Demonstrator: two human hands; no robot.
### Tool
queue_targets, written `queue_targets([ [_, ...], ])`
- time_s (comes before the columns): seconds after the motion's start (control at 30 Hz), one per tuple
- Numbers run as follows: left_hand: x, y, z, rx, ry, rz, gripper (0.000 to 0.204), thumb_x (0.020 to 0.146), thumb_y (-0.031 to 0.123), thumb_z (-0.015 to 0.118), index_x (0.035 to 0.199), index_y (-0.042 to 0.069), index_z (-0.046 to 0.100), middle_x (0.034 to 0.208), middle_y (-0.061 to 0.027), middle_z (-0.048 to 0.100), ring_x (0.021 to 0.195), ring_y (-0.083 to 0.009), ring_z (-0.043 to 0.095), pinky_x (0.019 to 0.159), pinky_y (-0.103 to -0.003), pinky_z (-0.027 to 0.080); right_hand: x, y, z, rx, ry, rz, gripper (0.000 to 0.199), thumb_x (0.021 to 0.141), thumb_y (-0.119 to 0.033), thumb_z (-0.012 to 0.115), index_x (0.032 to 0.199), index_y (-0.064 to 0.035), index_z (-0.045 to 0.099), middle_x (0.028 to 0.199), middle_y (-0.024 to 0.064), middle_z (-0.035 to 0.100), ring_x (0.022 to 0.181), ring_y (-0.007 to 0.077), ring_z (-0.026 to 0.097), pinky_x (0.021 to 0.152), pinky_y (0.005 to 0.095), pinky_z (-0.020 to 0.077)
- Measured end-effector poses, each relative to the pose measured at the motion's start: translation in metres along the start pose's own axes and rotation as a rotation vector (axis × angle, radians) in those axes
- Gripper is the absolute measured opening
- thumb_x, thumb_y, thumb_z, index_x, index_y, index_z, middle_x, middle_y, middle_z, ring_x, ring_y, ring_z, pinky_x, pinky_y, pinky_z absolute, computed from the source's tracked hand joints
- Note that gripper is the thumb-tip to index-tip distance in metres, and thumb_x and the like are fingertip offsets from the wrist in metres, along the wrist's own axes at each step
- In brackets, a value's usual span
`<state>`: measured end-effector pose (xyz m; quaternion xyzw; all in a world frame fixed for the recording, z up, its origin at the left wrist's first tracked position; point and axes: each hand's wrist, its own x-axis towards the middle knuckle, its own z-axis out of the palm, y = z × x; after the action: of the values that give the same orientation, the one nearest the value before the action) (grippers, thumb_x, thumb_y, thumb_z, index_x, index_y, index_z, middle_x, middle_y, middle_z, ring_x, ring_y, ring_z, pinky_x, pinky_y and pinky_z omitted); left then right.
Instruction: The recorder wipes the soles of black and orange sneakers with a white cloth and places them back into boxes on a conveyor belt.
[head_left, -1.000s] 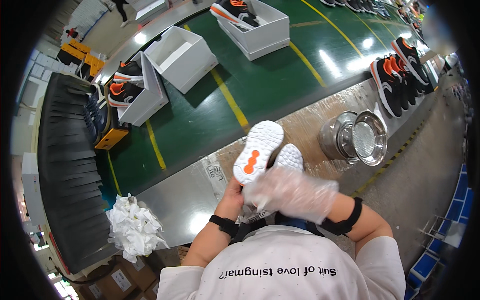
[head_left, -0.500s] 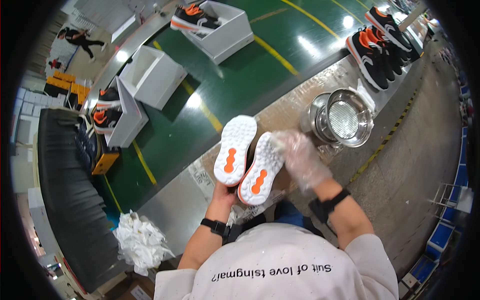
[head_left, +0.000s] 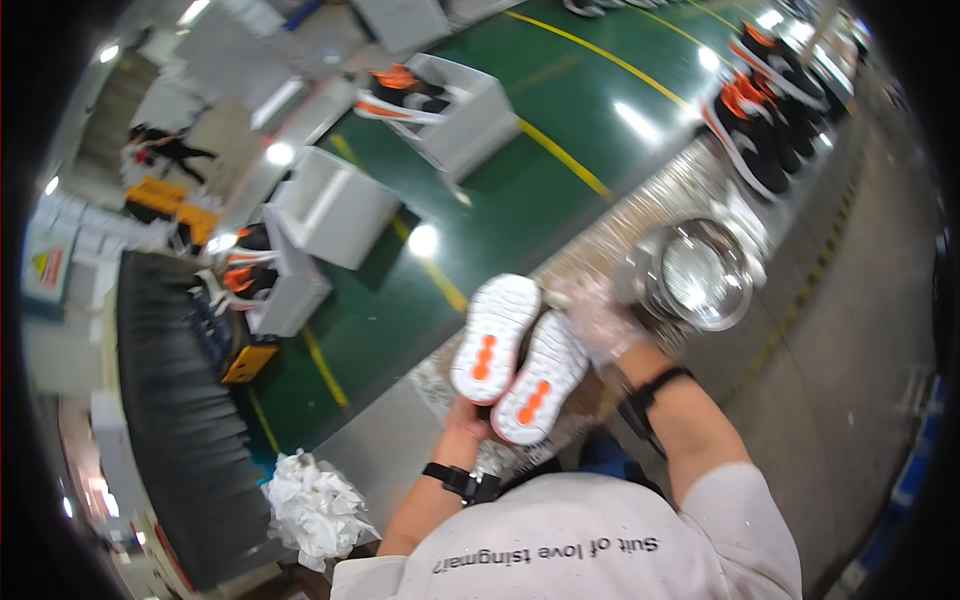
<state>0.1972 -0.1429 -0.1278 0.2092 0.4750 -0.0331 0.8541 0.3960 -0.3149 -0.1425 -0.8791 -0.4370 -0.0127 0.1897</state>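
A pair of sneakers is held soles up in front of me: the left sneaker (head_left: 495, 335) and the right sneaker (head_left: 543, 378) have white knobbed soles with orange inserts. My bare left hand (head_left: 466, 420) is closed around them at the heel end, its fingers mostly hidden behind the shoes. My right hand (head_left: 600, 318), in a clear plastic glove, is beside the toe of the right sneaker. Its fingertips are drawn together in a pinch; what they hold, if anything, is blurred. Right of this hand stands a shiny round steel dish (head_left: 705, 275) on a steel base.
A green conveyor belt (head_left: 400, 310) with yellow lines carries white boxes (head_left: 335, 205), some with black-and-orange sneakers. More sneakers (head_left: 745, 140) stand at the far right of the bench. Crumpled white paper (head_left: 315, 505) lies at the near left. A person (head_left: 170, 148) is far off.
My right hand has moved off the right sneaker's sole to beside its toe. My left hand keeps its hold on the pair. The whole view has shifted.
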Motion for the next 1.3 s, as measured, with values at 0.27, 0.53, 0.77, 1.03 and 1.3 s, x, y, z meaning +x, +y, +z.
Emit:
queue_targets([
  [0.27,-0.09,0.165,0.049,0.624,0.2,0.495,0.054,0.078,0.052,0.069,0.09,-0.001,0.067,0.089,-0.009,0.067,0.077,-0.0174,0.062,0.073,-0.032,0.049,-0.037,-0.027,-0.081,0.434,0.01,0.296,0.033,0.087,-0.022,0.051,0.117,-0.0082,0.057,0.115,0.0132,0.055,0.108,0.0311,0.05,0.094,0.04,0.0405],
  [0.53,-0.115,0.379,0.113,2.05,0.965,1.197,0.06,0.065,0.065,0.068,0.076,0.006,0.071,0.077,-0.0123,0.064,0.079,-0.0257,0.062,0.084,-0.041,0.039,-0.026,-0.037,-0.073,0.765,0.012,0.508,0.036,0.083,-0.014,0.062,0.118,-0.0062,0.056,0.116,0.0138,0.056,0.105,0.0306,0.056,0.09,0.0376,0.0457],
  [0.77,-0.03,0.468,0.11,2.503,0.909,0.808,0.06,0.063,0.057,0.072,0.097,0.008,0.07,0.105,-0.0093,0.062,0.108,-0.0253,0.053,0.108,-0.058,0.012,0.013,-0.071,-0.086,0.97,-0.04,0.671,0.035,0.085,-0.007,0.06,0.12,-0.0043,0.054,0.116,0.0095,0.056,0.105,0.0201,0.055,0.089,0.032,0.045],
  [1.03,0.006,0.507,0.116,2.587,0.648,0.331,0.053,0.053,0.036,0.083,0.095,0.009,0.066,0.093,-0.0096,0.067,0.093,-0.0291,0.062,0.084,-0.041,0.042,0.039,-0.053,-0.062,0.874,-0.125,0.657,0.037,0.083,-0.014,0.063,0.116,-0.0009,0.055,0.115,0.0173,0.057,0.104,0.0296,0.056,0.089,0.0351,0.0449],
  [1.3,0.077,0.466,0.255,2.48,0.196,1.298,0.044,0.064,0.018,0.072,0.104,0.006,0.057,0.114,-0.0138,0.053,0.109,-0.0337,0.051,0.093,-0.041,0.042,0.034,-0.028,-0.032,0.961,-0.076,0.792,0.04,0.08,-0.013,0.065,0.115,0.0016,0.055,0.114,0.0194,0.057,0.105,0.0307,0.056,0.09,0.0362,0.0448],
])
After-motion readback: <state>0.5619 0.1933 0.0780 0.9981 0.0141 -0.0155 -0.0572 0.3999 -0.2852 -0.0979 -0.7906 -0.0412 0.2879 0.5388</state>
